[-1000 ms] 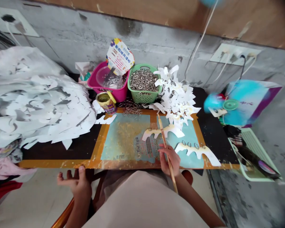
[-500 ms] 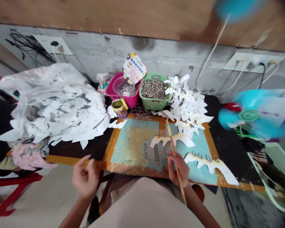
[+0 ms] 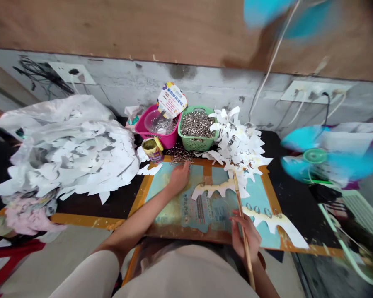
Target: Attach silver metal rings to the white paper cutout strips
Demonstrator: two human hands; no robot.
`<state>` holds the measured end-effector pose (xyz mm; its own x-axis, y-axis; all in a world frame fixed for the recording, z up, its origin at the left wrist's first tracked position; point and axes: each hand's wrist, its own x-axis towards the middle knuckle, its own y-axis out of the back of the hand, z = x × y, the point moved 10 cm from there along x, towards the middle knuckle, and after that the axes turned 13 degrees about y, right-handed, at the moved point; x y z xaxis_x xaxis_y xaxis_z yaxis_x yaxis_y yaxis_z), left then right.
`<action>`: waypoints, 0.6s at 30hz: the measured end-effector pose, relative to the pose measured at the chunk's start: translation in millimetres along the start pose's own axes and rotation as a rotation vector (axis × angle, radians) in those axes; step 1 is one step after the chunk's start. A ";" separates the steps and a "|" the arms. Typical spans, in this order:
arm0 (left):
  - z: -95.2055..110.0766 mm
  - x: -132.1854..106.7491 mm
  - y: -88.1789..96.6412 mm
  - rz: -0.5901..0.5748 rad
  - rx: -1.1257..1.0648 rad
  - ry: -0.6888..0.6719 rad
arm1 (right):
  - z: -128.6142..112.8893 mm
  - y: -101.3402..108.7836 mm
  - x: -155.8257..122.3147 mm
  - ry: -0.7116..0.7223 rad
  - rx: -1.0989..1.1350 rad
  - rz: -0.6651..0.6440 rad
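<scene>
My left hand (image 3: pixel 178 176) reaches forward over the blue mat (image 3: pixel 170 207), its fingers curled down on loose metal rings (image 3: pixel 179 156) in front of the green basket (image 3: pixel 197 142) full of rings. Whether it holds any ring is hidden. My right hand (image 3: pixel 247 236) rests at the near edge of the mat, closed around a thin wooden stick (image 3: pixel 243 225) that points away toward a white paper cutout (image 3: pixel 216 188). A second cutout with rings on it (image 3: pixel 273 221) lies to the right of that hand.
A big heap of white paper cutouts (image 3: pixel 68 149) fills the left of the table, a smaller pile (image 3: pixel 240 142) sits at the back. A pink basket (image 3: pixel 153 130), a small glue tin (image 3: pixel 153 149) and a turning blue fan (image 3: pixel 317 157) stand nearby.
My left hand has gone from below the table's near edge forward across the mat to the loose rings. The right hand has kept hold of the stick. The view has tilted up.
</scene>
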<state>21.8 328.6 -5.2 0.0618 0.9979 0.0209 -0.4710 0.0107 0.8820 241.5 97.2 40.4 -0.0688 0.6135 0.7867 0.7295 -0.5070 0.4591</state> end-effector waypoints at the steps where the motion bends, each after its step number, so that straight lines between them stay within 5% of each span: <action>1: 1.9 -0.2 -2.4 -0.014 0.010 -0.005 | 3.2 3.1 -1.0 -0.002 -0.003 0.009; 12: 16.2 12.5 -4.0 -0.108 -0.076 -0.115 | 24.7 18.8 -5.5 -0.086 -0.010 0.077; 18: 103.7 1.5 -28.7 -0.362 -0.316 -0.379 | 27.1 11.9 -1.2 -0.086 -0.006 0.066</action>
<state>126.7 323.1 18.4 0.5486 0.8353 -0.0370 -0.5963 0.4219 0.6830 268.7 106.9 33.8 0.0380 0.6283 0.7771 0.7261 -0.5515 0.4105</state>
